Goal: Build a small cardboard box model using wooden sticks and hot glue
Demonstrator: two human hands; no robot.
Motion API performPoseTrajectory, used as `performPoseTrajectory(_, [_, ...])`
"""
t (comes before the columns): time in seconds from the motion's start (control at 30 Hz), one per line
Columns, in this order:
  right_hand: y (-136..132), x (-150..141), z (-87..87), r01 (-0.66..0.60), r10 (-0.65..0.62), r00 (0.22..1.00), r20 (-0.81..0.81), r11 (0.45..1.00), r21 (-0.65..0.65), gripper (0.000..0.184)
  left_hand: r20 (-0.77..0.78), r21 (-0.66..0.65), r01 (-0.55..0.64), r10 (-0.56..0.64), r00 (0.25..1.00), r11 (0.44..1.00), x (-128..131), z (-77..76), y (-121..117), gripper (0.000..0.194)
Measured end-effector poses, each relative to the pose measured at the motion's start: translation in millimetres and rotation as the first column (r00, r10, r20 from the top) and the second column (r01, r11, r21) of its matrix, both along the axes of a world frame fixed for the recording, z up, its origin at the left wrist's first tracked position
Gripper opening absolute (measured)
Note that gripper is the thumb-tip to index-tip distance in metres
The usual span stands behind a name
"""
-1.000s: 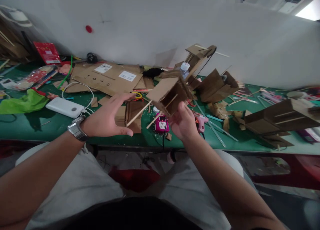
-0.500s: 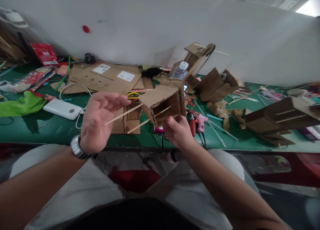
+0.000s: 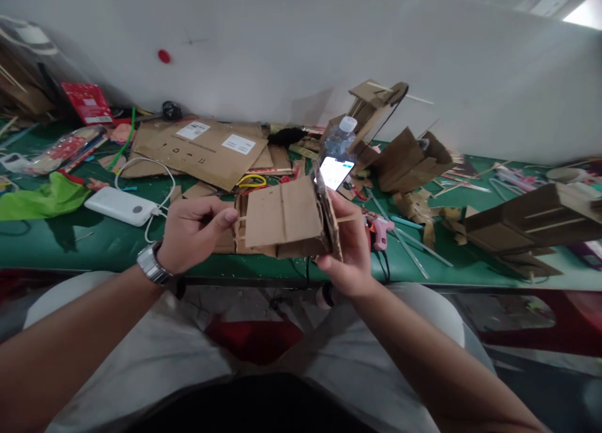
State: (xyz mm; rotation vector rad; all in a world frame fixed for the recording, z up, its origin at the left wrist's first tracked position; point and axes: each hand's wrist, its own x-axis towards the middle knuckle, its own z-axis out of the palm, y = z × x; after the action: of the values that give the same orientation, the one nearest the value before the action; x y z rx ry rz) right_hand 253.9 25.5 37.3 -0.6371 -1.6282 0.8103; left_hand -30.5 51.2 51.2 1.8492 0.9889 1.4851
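A small cardboard box [image 3: 286, 213] is held up over the bench edge, its flat side towards me and a wider cardboard piece at its right end. My right hand [image 3: 348, 251] grips that end, thumb in front and fingers behind. A thin wooden stick [image 3: 348, 219] pokes out there past the fingers. My left hand [image 3: 197, 229] is closed in a pinch at the box's left side, on the end of a wooden stick [image 3: 242, 218]. Behind the box, a lit phone [image 3: 336, 171] leans near a clear water bottle [image 3: 341, 138].
On the green bench [image 3: 113, 245] lie a white power bank [image 3: 121, 206] with its cable and a large flat carton [image 3: 197, 150]. To the right are a pink glue gun [image 3: 382, 231], clear glue sticks [image 3: 414, 251] and cardboard models [image 3: 531, 223]. A white wall [image 3: 263, 50] stands behind.
My right hand has turned the box so its opening no longer faces me. The left hand, open before, has closed on a stick end. The phone screen has come into view.
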Motion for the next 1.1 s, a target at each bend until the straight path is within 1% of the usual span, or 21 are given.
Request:
performPoseTrajectory(0.07, [0.6, 3.4, 9.2, -0.042, 0.043, 0.999, -0.014, 0.998, 0.047, 0.078, -0.070, 0.047, -0.049, 0.052, 0.996, 0.998, -1.5, 4.1, 3.3, 0.054])
performPoseTrajectory(0.13, [1.7, 7.7, 17.3, -0.038, 0.039, 0.999, -0.036, 0.998, 0.054, 0.066, -0.102, 0.086, -0.083, 0.092, 0.991, 0.993, -2.5, 6.0, 6.2, 0.057])
performPoseTrajectory(0.23, [1.5, 14.9, 27.3, 0.054, -0.055, 0.998, 0.008, 0.994, 0.092, 0.041, -0.142, 0.124, -0.101, 0.119, 0.983, 0.987, -4.2, 4.0, 8.9, 0.053])
performPoseTrajectory(0.3, [-0.6, 18.4, 32.8, 0.099, -0.109, 0.992, 0.065, 0.985, 0.145, 0.032, -0.173, 0.142, -0.097, 0.121, 0.978, 0.985, -4.9, 0.9, 9.7, 0.048])
performPoseTrajectory(0.37, [-3.3, 19.7, 36.9, 0.132, -0.152, 0.983, 0.103, 0.975, 0.178, 0.030, -0.195, 0.159, -0.085, 0.116, 0.974, 0.984, -5.1, -1.9, 10.0, 0.045])
performPoseTrajectory(0.43, [-5.5, 19.6, 39.2, 0.180, -0.202, 0.974, 0.108, 0.967, 0.179, 0.028, -0.209, 0.178, -0.076, 0.113, 0.971, 0.981, -4.9, -3.3, 10.3, 0.043])
performPoseTrajectory(0.57, [-7.1, 19.2, 40.4, 0.249, -0.260, 0.960, 0.107, 0.963, 0.107, 0.026, -0.237, 0.246, -0.034, 0.094, 0.967, 0.969, -3.6, -1.1, 10.4, 0.044])
performPoseTrajectory(0.7, [-6.3, 21.3, 40.9, 0.246, -0.249, 0.959, 0.136, 0.968, 0.043, 0.027, -0.237, 0.286, -0.010, 0.081, 0.968, 0.958, -1.6, 4.0, 7.9, 0.042])
performPoseTrajectory(0.9, [-4.5, 23.1, 41.3, 0.209, -0.210, 0.968, 0.136, 0.978, 0.024, 0.026, -0.278, 0.250, -0.036, 0.107, 0.954, 0.968, 0.2, 9.5, 1.4, 0.050])
performPoseTrajectory(1.0, [-4.2, 23.7, 41.5, 0.203, -0.198, 0.970, 0.139, 0.979, -0.018, 0.025, -0.299, 0.260, -0.045, 0.125, 0.946, 0.964, 0.8, 10.8, -1.1, 0.052])
performPoseTrajectory(1.1, [-3.1, 24.4, 40.8, 0.180, -0.171, 0.976, 0.135, 0.982, -0.057, 0.025, -0.305, 0.280, -0.042, 0.131, 0.943, 0.959, 1.8, 11.9, -3.1, 0.051])
